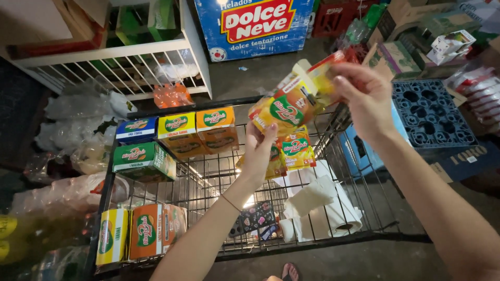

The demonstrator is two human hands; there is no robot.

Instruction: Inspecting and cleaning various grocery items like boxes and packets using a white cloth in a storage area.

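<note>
Both hands are up over the wire cart (pixel 333 156), sharing one strip of orange-yellow drink pouches (pixel 291 106). The strip's long axis runs from 7 o'clock up to 1 o'clock. The left hand (pixel 259 151) pinches the low end and the right hand (pixel 364 99) grips the top. More pouches dangle behind the left hand, half hidden, so I can't count them.

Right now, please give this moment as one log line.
left hand: holds sachet strip | right hand: holds strip top | below: wire cart

Both hands (pixel 259 151) (pixel 367 96) hold sachet strip (pixel 286 106) over cart (pixel 333 130).
</note>
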